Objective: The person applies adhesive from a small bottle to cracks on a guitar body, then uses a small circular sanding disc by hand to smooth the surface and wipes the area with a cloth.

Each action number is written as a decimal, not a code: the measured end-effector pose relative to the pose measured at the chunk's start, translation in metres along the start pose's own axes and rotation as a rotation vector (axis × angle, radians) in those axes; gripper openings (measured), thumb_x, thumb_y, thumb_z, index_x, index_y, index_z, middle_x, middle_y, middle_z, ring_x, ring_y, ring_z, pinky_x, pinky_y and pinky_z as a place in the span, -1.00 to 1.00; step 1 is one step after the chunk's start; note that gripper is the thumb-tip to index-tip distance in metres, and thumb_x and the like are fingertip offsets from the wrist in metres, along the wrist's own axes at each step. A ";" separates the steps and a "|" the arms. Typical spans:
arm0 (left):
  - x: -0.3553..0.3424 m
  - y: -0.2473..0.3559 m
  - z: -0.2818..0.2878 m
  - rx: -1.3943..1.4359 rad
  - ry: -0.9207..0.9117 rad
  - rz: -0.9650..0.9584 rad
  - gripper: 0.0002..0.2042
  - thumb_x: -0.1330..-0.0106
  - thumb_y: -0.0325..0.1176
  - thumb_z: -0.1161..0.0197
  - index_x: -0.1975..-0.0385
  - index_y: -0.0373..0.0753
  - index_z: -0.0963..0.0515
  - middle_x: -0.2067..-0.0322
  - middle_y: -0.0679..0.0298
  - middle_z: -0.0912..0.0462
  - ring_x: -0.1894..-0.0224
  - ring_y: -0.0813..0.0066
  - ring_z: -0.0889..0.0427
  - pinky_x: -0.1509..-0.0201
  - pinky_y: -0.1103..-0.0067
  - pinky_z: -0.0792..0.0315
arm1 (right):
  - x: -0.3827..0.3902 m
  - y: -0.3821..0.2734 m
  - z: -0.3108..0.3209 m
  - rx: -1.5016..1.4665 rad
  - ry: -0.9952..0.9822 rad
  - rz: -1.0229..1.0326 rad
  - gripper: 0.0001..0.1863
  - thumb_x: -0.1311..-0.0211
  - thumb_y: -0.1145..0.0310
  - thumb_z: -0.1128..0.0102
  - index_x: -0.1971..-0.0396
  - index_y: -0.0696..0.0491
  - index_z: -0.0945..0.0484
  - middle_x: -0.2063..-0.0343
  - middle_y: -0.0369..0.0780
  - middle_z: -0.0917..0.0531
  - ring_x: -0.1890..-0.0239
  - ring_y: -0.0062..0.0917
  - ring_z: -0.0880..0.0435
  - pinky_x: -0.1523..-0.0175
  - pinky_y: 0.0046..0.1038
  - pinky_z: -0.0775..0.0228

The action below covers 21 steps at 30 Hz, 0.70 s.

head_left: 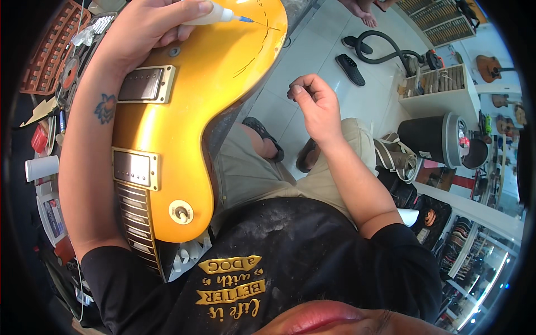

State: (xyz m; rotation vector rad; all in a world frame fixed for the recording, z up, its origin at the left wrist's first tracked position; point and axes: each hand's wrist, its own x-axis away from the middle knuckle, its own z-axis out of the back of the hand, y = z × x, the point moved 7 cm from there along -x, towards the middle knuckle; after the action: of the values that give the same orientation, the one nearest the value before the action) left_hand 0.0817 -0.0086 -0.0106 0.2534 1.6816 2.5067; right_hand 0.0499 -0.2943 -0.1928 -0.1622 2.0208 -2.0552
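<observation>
In my left hand (159, 25), at the top, is a white squeeze bottle (218, 15) with a blue tip, held over a gold-yellow electric guitar (184, 117). The tip points at a dark dashed line near the body's upper right edge, where a short line crosses it. The guitar has two pickups (139, 84), a toggle switch (181, 213) and a fretted neck running toward me; my left forearm lies along its left side. My right hand (314, 103) is off the guitar to the right, fingers curled closed; whether the dark patch at the fingertips is an object is unclear.
Tool cases (47, 61), a white cup (39, 167) and small tools crowd the left. At the right are sandals (350, 69), a hose (373, 60), a black bin (419, 139), a white cabinet and hanging guitars (489, 68). Another person's bare foot (365, 17) shows at top.
</observation>
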 end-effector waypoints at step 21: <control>-0.001 -0.013 0.008 0.125 -0.127 -0.026 -0.78 -0.39 -0.34 -0.44 0.26 -0.44 -0.74 0.56 0.32 -0.67 0.58 0.67 -0.55 0.49 0.70 -0.41 | 0.003 -0.003 -0.006 0.024 -0.007 -0.004 -0.84 -0.54 0.35 -0.23 0.21 0.15 -0.61 0.34 -0.36 -0.67 0.26 -0.70 -0.56 0.08 -0.55 -0.45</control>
State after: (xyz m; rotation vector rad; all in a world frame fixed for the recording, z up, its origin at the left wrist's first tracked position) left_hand 0.0844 0.0035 -0.0192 0.3910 1.7810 2.3165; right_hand 0.0451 -0.2895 -0.1902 -0.1692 1.9925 -2.0773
